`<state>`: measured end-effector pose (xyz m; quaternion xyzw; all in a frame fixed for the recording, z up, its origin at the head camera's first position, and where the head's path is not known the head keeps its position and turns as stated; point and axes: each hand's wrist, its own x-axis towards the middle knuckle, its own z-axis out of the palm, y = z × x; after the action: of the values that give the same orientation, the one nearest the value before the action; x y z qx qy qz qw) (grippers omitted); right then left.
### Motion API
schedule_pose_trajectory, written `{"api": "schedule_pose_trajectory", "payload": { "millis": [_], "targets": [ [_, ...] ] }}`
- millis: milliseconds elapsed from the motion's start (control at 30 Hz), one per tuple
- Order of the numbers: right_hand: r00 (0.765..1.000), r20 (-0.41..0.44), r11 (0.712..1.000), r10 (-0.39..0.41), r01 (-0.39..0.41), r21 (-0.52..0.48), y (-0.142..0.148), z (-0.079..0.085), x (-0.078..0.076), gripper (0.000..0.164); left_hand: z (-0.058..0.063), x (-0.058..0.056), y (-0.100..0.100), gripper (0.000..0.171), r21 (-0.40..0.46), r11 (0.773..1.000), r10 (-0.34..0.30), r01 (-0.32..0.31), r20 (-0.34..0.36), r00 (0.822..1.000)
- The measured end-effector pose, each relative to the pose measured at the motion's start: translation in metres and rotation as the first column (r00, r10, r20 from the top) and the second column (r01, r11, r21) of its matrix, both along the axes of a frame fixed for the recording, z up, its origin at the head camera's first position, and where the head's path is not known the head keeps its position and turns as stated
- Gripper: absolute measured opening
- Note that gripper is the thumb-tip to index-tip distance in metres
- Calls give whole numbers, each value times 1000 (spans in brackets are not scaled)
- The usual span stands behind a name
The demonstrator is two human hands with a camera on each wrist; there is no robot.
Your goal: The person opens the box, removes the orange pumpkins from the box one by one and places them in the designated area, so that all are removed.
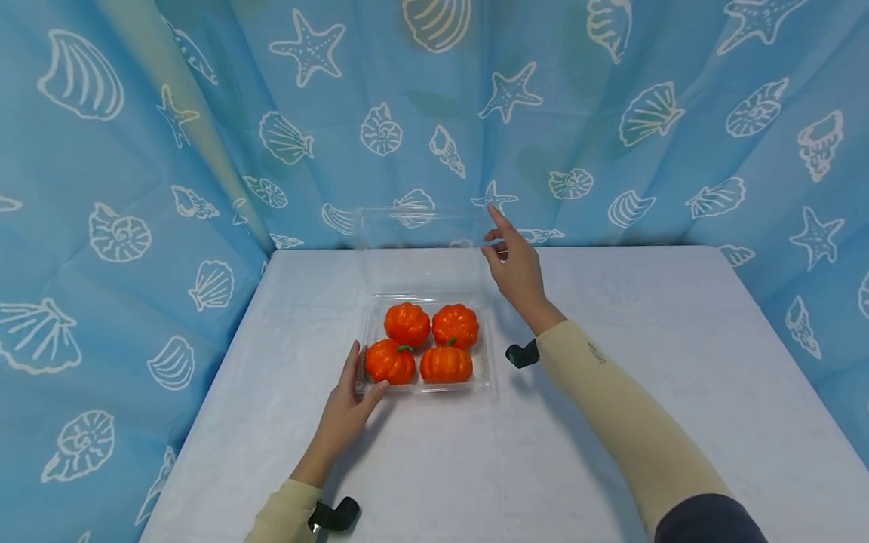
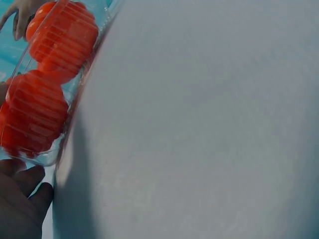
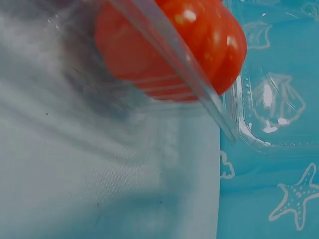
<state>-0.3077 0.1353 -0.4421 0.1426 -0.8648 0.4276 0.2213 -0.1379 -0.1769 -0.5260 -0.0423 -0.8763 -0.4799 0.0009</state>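
Note:
A clear plastic clamshell box lies on the table with its lid raised at the back. Inside sit several small orange pumpkins, two in front with green stems showing. My left hand holds the front left corner of the box, thumb at the front rim and fingers along the left side. Beside the lid's right edge is my right hand, index finger stretched upward, thumb and other fingertips right at that edge. In the right wrist view, a pumpkin shows behind the blurred plastic.
A white cloth covers the table. Blue curtains with white shells and starfish hang behind and at the sides. Dark straps with small devices sit at both wrists, the right one close to the box.

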Motion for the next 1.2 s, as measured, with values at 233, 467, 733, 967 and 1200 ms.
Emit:
{"api": "schedule_pose_trajectory", "payload": {
  "millis": [233,467,733,967,1200],
  "targets": [
    [989,133,998,69,-68,-5,6,-8,-12,78,0,3,-4,91,7,1000,-15,15,-31,999],
    [958,263,993,118,-122,-2,10,-13,-15,80,2,4,-4,89,19,1000,-16,17,-25,1000],
    [898,418,990,133,-141,-13,9,-27,-14,78,2,6,-4,90,10,1000,-10,10,-12,1000],
    [835,534,990,135,-136,-39,12,-39,-13,68,2,5,-4,90,8,1000,-13,13,-13,1000],
    [791,601,991,119,-134,-19,13,-46,-14,59,3,7,-3,89,34,999,-14,14,-17,1000]
  ]
}}
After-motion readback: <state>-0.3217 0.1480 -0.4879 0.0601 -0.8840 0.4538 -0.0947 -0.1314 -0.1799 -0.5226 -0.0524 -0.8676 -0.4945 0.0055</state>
